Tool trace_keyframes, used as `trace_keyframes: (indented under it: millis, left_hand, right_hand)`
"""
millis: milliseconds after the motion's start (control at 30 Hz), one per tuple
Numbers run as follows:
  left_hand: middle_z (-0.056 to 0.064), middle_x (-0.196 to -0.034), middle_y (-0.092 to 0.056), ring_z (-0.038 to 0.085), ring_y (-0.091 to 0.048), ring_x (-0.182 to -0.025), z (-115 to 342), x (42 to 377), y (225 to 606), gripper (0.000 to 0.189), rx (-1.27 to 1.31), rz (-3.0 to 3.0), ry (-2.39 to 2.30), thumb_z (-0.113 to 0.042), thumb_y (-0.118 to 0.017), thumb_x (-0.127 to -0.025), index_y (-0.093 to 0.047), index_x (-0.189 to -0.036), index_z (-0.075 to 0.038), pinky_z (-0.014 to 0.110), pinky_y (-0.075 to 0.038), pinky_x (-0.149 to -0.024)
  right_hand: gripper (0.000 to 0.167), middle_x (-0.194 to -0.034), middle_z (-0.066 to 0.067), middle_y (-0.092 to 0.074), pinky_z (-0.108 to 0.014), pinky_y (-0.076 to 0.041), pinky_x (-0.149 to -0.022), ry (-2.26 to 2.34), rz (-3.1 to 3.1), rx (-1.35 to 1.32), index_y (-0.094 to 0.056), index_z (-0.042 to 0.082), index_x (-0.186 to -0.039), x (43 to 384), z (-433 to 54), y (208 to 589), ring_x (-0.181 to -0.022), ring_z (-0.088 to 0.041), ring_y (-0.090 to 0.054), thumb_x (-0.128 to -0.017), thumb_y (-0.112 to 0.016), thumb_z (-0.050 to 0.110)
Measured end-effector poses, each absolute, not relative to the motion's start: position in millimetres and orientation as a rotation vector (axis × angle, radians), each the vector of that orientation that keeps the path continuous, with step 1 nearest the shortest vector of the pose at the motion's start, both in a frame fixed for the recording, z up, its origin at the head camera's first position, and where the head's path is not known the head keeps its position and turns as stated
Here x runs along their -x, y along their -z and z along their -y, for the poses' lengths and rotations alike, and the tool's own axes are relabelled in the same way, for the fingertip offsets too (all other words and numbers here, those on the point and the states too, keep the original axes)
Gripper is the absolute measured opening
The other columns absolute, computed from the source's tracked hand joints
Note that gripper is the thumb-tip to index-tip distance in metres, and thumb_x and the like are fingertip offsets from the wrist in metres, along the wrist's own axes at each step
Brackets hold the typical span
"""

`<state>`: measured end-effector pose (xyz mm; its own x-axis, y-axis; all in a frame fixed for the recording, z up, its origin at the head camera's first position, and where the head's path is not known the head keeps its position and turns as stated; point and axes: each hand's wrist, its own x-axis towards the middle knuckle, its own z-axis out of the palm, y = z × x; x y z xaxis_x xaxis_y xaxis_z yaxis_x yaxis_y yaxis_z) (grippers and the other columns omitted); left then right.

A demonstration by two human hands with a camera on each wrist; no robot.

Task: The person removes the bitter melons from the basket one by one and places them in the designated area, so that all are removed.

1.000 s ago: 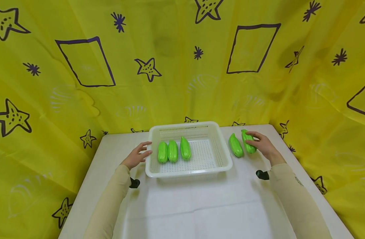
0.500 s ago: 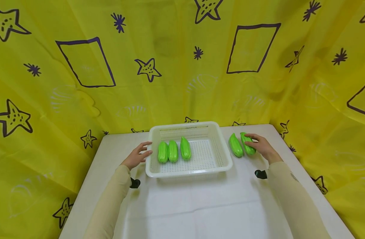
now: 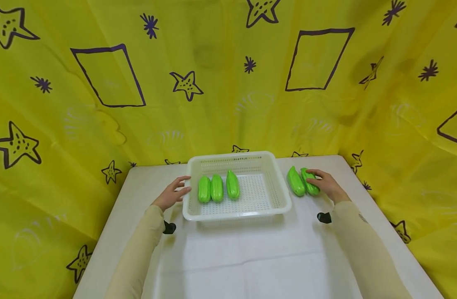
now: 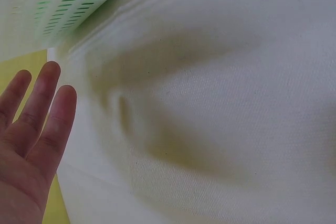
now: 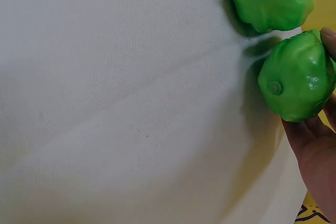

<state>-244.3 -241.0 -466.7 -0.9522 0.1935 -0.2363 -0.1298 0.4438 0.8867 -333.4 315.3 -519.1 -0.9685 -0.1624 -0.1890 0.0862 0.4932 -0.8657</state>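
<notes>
Thumb and fingers of my right hand [image 3: 326,185] grip a bright green ribbed gourd [image 3: 310,182] from its right side. The right wrist view shows that gourd [image 5: 294,80] end-on, with its round stem stub and the fingers reaching beneath it. A second green gourd [image 3: 296,182] lies just left of it on the table. At the left wall of the white perforated basket [image 3: 236,215], my left hand [image 3: 172,195] rests with relaxed, spread fingers. Three more green gourds [image 3: 233,185] lie inside the basket, two side by side and one slightly apart.
The white-covered table [image 3: 243,257] has yellow patterned curtains [image 3: 221,116] behind it and at both sides. A dark wrist camera piece [image 3: 170,227] sticks out below the left sleeve [image 3: 138,249], and another [image 3: 324,217] by the right sleeve.
My right hand has moved slightly left and nearer with the gourd, bringing it lower and closer to the gourd beside it. My left hand has stayed at the basket.
</notes>
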Motion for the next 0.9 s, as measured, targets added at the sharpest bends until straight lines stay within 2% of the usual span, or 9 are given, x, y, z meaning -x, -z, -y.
trace_keyframes:
  millis: [267, 533, 700, 900]
  left_hand:
    - [0.027, -0.152, -0.026, 0.045, -0.037, -0.134, 244, 240, 462, 0.056, -0.021, -2.391, -1.502, -0.027, -0.056, -0.101, -0.033, -0.150, -0.015, 0.055, -0.042, -0.102]
    - [0.026, -0.152, -0.027, 0.043, -0.036, -0.136, 242, 242, 460, 0.056, -0.033, -2.396, -1.505, -0.027, -0.057, -0.101, -0.034, -0.151, -0.016, 0.053, -0.043, -0.101]
    - [0.024, -0.152, -0.028, 0.042, -0.034, -0.137, 243, 248, 473, 0.055, -0.046, -2.418, -1.519, -0.028, -0.056, -0.101, -0.034, -0.150, -0.019, 0.055, -0.042, -0.101]
    - [0.022, -0.153, -0.029, 0.040, -0.033, -0.138, 251, 260, 492, 0.055, -0.073, -2.423, -1.508, -0.034, -0.057, -0.100, -0.035, -0.150, -0.024, 0.052, -0.045, -0.100]
  right_hand:
    - [0.055, -0.156, -0.028, -0.020, -0.061, -0.020, -0.112, 1.406, -2.487, 0.046, -0.038, 0.001, -0.147, 338, -308, 518, -0.141, -0.048, -0.016, -0.100, -0.058, 0.023]
    - [0.060, -0.158, -0.026, -0.015, -0.064, -0.016, -0.112, 1.328, -2.505, 0.029, -0.033, 0.006, -0.151, 342, -311, 517, -0.143, -0.049, -0.011, -0.101, -0.056, 0.028]
    - [0.061, -0.159, -0.025, -0.015, -0.064, -0.016, -0.112, 1.321, -2.501, 0.023, -0.032, 0.007, -0.152, 341, -314, 516, -0.143, -0.048, -0.011, -0.101, -0.056, 0.031]
    - [0.065, -0.160, -0.024, -0.012, -0.066, -0.015, -0.111, 1.284, -2.491, -0.001, -0.030, 0.010, -0.153, 339, -315, 515, -0.143, -0.049, -0.009, -0.100, -0.056, 0.037]
